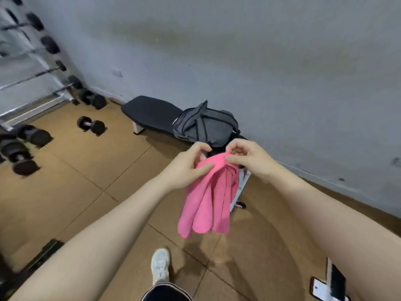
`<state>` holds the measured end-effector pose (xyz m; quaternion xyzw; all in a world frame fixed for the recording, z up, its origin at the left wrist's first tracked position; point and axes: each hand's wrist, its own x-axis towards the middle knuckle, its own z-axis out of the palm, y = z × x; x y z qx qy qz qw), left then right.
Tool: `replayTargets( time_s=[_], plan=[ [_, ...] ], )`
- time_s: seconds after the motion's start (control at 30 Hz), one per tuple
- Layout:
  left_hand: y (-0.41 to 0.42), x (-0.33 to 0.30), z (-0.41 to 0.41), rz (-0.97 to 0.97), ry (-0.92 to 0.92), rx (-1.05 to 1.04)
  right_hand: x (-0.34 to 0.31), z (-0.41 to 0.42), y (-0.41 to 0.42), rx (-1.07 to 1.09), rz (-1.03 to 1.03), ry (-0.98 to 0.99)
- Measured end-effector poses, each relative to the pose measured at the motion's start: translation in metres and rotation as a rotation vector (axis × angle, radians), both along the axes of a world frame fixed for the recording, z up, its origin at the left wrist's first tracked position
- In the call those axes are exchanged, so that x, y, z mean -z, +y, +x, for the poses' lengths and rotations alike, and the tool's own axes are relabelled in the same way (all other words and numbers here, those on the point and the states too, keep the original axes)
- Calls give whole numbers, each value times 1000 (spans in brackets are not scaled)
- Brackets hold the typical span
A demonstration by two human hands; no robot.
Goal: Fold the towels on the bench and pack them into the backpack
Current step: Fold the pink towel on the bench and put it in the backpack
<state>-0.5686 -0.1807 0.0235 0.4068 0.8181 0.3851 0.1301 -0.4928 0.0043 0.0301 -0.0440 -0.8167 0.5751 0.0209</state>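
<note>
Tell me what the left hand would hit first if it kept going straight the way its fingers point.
Probably the right hand: the left hand points across the top of the pink towel toward it. Depth is hard to judge from one view.

A black padded bench (152, 114) stands against the grey wall, on white legs. On its right part lies a grey backpack (206, 124), slumped, with its flap raised (whether it is unzipped I cannot tell). The left part of the pad is bare. The floor (86, 181) is brown tiles with dark seams. A dumbbell (91, 125) lies on it just left of the bench, more dumbbells (21, 148) farther left, and a white shoe (160, 266) stands nearest.
</note>
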Motion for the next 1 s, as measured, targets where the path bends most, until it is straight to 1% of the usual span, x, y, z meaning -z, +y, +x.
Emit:
replayTargets(
  time_s=[0.1,0.17,0.23,0.3,0.47,0.53,0.6,0.63,0.67,0.73,0.8,0.9,1.0],
  plan=[
    [-59,16,-43,-81,76,-136,15,-60,-50,-102,108,-16],
    [-95,22,-77,-129,23,-163,22,-101,-84,-137,187,-3],
    [-129,26,-114,-107,-109,-134,29,-145,-115,-123,209,18],
    [-159,25,-155,-82,-178,-113,33,-193,-144,-105,221,31],
    [-218,15,-277,-57,-130,-239,43,-320,-202,-68,353,84],
    [-232,15,-324,-23,-144,-282,47,-362,-216,13,289,92],
    [-242,16,-366,6,-200,-309,51,-397,-222,80,217,50],
    [-244,16,-387,-8,-200,-316,52,-414,-222,90,249,25],
    [-245,17,-409,-47,-165,-324,54,-432,-219,82,311,10],
    [-242,18,-457,-151,-35,-364,54,-472,-210,46,441,-13],
    [-235,20,-504,-205,71,-442,55,-513,-199,8,493,-12],
    [-218,31,-569,-172,121,-569,63,-573,-178,-22,552,-20],
    [-200,44,-637,-98,102,-673,77,-636,-144,-42,711,-68]
  ],
)
